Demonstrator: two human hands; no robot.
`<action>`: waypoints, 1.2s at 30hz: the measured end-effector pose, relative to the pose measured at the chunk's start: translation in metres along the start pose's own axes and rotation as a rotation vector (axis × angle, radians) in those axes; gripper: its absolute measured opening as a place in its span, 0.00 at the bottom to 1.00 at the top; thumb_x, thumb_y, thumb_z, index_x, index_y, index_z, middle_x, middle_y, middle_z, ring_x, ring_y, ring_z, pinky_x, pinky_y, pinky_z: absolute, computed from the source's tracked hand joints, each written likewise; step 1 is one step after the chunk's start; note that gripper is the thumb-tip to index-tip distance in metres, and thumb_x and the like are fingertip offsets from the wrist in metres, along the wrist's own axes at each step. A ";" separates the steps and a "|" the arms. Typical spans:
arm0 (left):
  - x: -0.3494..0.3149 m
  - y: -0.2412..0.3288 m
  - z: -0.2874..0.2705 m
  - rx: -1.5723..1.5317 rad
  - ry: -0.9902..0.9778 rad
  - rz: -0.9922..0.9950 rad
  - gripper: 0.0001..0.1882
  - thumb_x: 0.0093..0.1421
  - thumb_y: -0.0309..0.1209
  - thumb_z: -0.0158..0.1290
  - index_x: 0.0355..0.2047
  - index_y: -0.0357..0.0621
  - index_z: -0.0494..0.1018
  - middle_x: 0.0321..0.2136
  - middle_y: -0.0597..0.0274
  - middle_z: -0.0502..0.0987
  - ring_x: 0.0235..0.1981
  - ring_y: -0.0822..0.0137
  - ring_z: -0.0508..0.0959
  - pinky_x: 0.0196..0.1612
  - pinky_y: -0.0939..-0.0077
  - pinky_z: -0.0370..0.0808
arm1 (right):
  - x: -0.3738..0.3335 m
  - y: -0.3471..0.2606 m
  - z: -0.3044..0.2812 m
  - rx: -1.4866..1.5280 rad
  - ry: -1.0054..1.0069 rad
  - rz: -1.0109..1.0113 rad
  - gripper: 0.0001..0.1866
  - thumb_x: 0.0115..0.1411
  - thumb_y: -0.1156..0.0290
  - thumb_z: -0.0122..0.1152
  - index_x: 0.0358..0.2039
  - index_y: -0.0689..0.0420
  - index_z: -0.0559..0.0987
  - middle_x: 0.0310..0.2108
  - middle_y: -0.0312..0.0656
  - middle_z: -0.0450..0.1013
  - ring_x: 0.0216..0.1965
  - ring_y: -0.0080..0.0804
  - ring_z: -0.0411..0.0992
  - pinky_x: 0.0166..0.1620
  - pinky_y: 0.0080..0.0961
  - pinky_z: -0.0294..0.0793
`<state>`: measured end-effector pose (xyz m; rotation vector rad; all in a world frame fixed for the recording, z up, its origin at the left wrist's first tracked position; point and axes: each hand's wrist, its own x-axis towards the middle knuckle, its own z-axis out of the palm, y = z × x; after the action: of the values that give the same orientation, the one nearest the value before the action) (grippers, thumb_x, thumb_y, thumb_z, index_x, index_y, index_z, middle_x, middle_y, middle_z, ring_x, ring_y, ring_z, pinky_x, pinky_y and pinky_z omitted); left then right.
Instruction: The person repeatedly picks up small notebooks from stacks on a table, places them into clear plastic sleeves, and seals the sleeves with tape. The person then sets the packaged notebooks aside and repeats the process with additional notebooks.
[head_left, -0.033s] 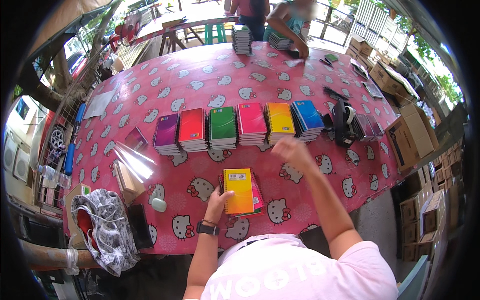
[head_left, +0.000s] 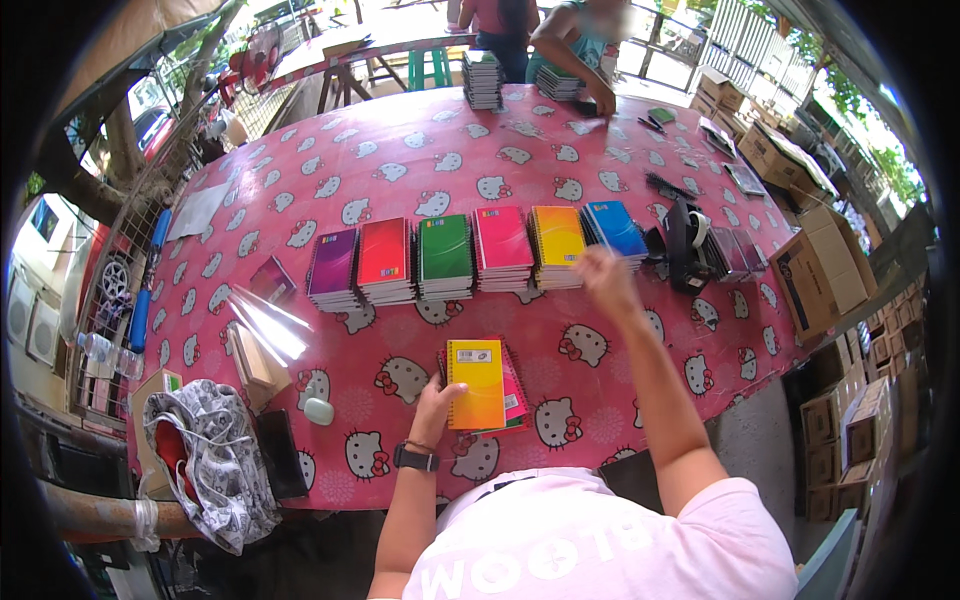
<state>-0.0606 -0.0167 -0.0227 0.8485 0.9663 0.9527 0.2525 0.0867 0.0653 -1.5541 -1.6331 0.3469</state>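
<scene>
My left hand (head_left: 432,410) grips a small set of spiral notebooks by the left edge, thumb on top. Uppermost is a yellow notebook (head_left: 478,385) with a white label; a pink notebook (head_left: 514,392) and others stick out beneath it. My right hand (head_left: 610,282) reaches to the row of stacks, its fingers closed at the near left corner of the top blue notebook (head_left: 614,226); the fingertips are partly blurred. Left of it stand stacks of yellow (head_left: 557,232), pink (head_left: 502,235), green (head_left: 445,246), red (head_left: 384,250) and purple notebooks (head_left: 332,262).
Right of the row are a black tape dispenser (head_left: 688,245), a hairbrush (head_left: 670,187) and a cardboard box (head_left: 815,270). At left lie a pale case (head_left: 319,411), a dark phone (head_left: 281,455) and a patterned cloth bag (head_left: 215,450). A co-worker's hand (head_left: 603,98) works across the table (head_left: 400,165).
My right hand has moved away from me and a little right, from in front of the yellow stack to the blue one. My left hand keeps its hold on the notebooks.
</scene>
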 end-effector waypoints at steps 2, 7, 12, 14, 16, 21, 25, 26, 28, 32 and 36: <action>-0.004 -0.007 -0.001 -0.035 -0.011 -0.039 0.26 0.54 0.37 0.56 0.47 0.30 0.65 0.39 0.53 0.74 0.38 0.67 0.76 0.42 0.76 0.73 | 0.026 0.047 -0.026 -0.540 0.248 0.007 0.19 0.49 0.63 0.65 0.38 0.61 0.75 0.38 0.46 0.73 0.40 0.42 0.72 0.40 0.36 0.72; -0.008 -0.003 0.006 0.093 0.032 0.013 0.29 0.53 0.39 0.59 0.47 0.30 0.64 0.40 0.52 0.74 0.40 0.67 0.76 0.43 0.76 0.73 | 0.043 0.056 -0.015 -0.901 -0.079 0.168 0.31 0.41 0.56 0.72 0.43 0.60 0.72 0.47 0.50 0.68 0.48 0.46 0.68 0.47 0.36 0.72; 0.001 -0.003 0.002 0.082 0.056 0.015 0.29 0.52 0.38 0.60 0.47 0.29 0.65 0.40 0.52 0.75 0.39 0.67 0.76 0.43 0.76 0.73 | 0.076 0.037 -0.022 -0.894 -0.256 0.222 0.25 0.43 0.60 0.69 0.39 0.60 0.73 0.42 0.53 0.73 0.45 0.48 0.72 0.47 0.38 0.73; 0.005 -0.007 0.000 0.081 0.047 0.016 0.29 0.52 0.39 0.60 0.46 0.28 0.65 0.40 0.52 0.75 0.39 0.67 0.76 0.43 0.76 0.73 | 0.082 0.030 -0.026 -0.944 -0.269 0.186 0.18 0.47 0.68 0.60 0.39 0.60 0.74 0.38 0.55 0.75 0.42 0.49 0.74 0.44 0.39 0.75; 0.007 -0.010 0.001 0.090 0.015 0.005 0.29 0.52 0.39 0.59 0.47 0.29 0.65 0.39 0.53 0.75 0.38 0.68 0.76 0.43 0.77 0.73 | 0.091 0.058 -0.045 -0.890 -0.050 0.216 0.14 0.48 0.72 0.55 0.37 0.62 0.74 0.35 0.57 0.75 0.40 0.52 0.75 0.42 0.40 0.75; 0.011 -0.018 -0.002 0.109 0.017 0.009 0.27 0.54 0.38 0.58 0.47 0.32 0.66 0.39 0.56 0.75 0.38 0.70 0.76 0.43 0.78 0.73 | 0.070 -0.030 -0.090 -0.828 -0.052 -0.067 0.10 0.45 0.74 0.52 0.29 0.53 0.80 0.29 0.47 0.77 0.34 0.47 0.76 0.39 0.38 0.74; 0.005 -0.009 0.000 0.058 0.056 0.024 0.32 0.53 0.47 0.59 0.46 0.30 0.65 0.37 0.54 0.75 0.37 0.70 0.76 0.40 0.78 0.74 | 0.017 -0.103 -0.028 -0.679 -0.657 -0.599 0.12 0.37 0.79 0.53 0.23 0.49 0.78 0.23 0.36 0.72 0.34 0.38 0.72 0.44 0.35 0.69; 0.008 -0.011 0.001 0.027 0.063 0.009 0.33 0.53 0.48 0.58 0.46 0.30 0.65 0.37 0.55 0.75 0.36 0.70 0.76 0.39 0.78 0.74 | -0.004 -0.109 -0.006 -0.710 -0.680 -0.685 0.12 0.38 0.77 0.55 0.26 0.48 0.78 0.28 0.35 0.71 0.40 0.37 0.69 0.49 0.38 0.64; 0.009 -0.006 0.001 0.025 0.079 0.010 0.37 0.52 0.55 0.57 0.47 0.31 0.65 0.37 0.56 0.75 0.36 0.71 0.76 0.37 0.78 0.74 | -0.045 -0.118 0.041 -0.751 -0.718 -0.868 0.13 0.42 0.72 0.57 0.32 0.46 0.77 0.38 0.34 0.70 0.51 0.34 0.63 0.57 0.45 0.53; 0.005 0.004 0.010 0.010 0.077 -0.029 0.35 0.49 0.46 0.63 0.47 0.32 0.64 0.38 0.55 0.74 0.37 0.69 0.76 0.39 0.76 0.75 | -0.093 -0.081 0.076 -0.238 -0.356 -0.388 0.37 0.44 0.61 0.67 0.55 0.49 0.64 0.57 0.42 0.59 0.59 0.40 0.54 0.60 0.43 0.50; -0.002 0.014 0.022 0.088 0.052 -0.004 0.34 0.44 0.28 0.65 0.49 0.34 0.62 0.41 0.55 0.73 0.40 0.68 0.76 0.43 0.75 0.75 | -0.132 -0.052 0.066 0.158 -0.258 0.237 0.41 0.46 0.60 0.70 0.57 0.55 0.59 0.55 0.45 0.60 0.59 0.37 0.56 0.59 0.39 0.55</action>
<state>-0.0441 -0.0168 -0.0022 0.8986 1.0606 0.9376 0.1542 -0.0225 0.0122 -1.6359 -1.5699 0.8134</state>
